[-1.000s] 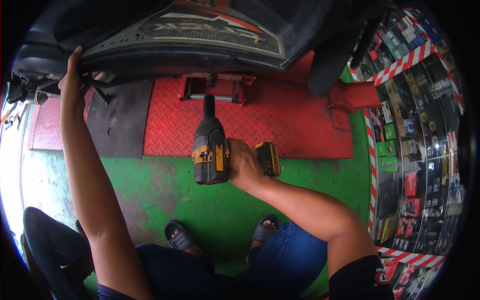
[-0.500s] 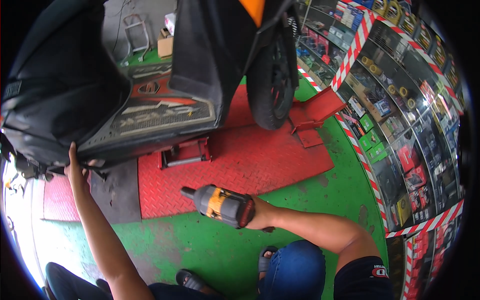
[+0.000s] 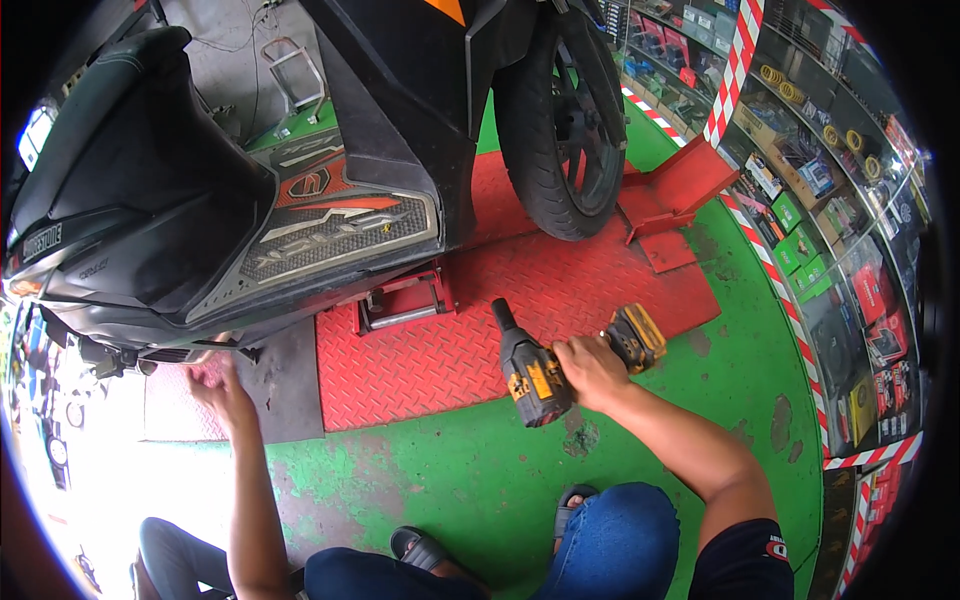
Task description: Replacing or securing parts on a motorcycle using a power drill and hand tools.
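Note:
My right hand (image 3: 594, 372) is wrapped round the grip of a black and yellow cordless impact wrench (image 3: 540, 380). A long dark socket on its nose points up toward the lift, touching nothing. My left hand (image 3: 225, 400) is raised just below the rear underside of a black scooter (image 3: 110, 210). Its fingers look loosely apart, with nothing seen in them, though glare washes out that area. The scooter has a grey and orange footboard (image 3: 340, 235) and stands on a red lift platform (image 3: 400, 370). Its front tyre (image 3: 545, 160) is at the upper middle.
A red wheel clamp (image 3: 680, 190) stands by the front wheel. Glass display shelves (image 3: 800, 200) edged with red and white tape line the right side. A metal hand-truck frame (image 3: 290, 75) stands at the back. Under my sandals (image 3: 420, 548) is a green floor.
My left hand has come down off the scooter's side panel. My right hand has turned the impact wrench from pointing left to pointing up. The view has also shifted.

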Demonstrator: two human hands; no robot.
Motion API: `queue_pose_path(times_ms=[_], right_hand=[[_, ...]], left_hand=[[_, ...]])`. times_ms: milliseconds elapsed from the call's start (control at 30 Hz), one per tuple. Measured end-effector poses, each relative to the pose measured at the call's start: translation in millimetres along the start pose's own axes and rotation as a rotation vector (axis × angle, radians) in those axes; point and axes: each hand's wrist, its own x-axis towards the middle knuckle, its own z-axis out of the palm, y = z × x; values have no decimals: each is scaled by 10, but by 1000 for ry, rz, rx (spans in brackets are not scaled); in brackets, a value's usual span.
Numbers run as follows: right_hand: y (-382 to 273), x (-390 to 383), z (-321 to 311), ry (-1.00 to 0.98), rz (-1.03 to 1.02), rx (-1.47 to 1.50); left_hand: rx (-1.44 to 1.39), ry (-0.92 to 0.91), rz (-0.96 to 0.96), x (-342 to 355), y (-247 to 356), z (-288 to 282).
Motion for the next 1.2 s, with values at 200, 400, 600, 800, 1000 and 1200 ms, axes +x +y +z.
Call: queue_pose_path(times_ms=[200, 400, 600, 800, 1000, 1200], right_hand=[[0, 652, 584, 24, 33, -59], [-3, 914, 761, -5, 95, -9], [86, 974, 617, -154, 35, 56], [-104, 165, 143, 285, 105, 114], [-406, -2432, -178, 190, 863, 552], [-2203, -5469, -1755, -918, 1475, 662]], left_hand=[[-241, -891, 131, -1149, 926, -861], [-183, -1130, 695, -1280, 1510, -896], [-212, -1292, 712, -1487, 1944, -515], [-102, -1649, 542, -1580, 2791, -948], [92, -1759, 224, -1458, 3839, -1930], [22, -1933, 333, -1255, 4677, -2814]])
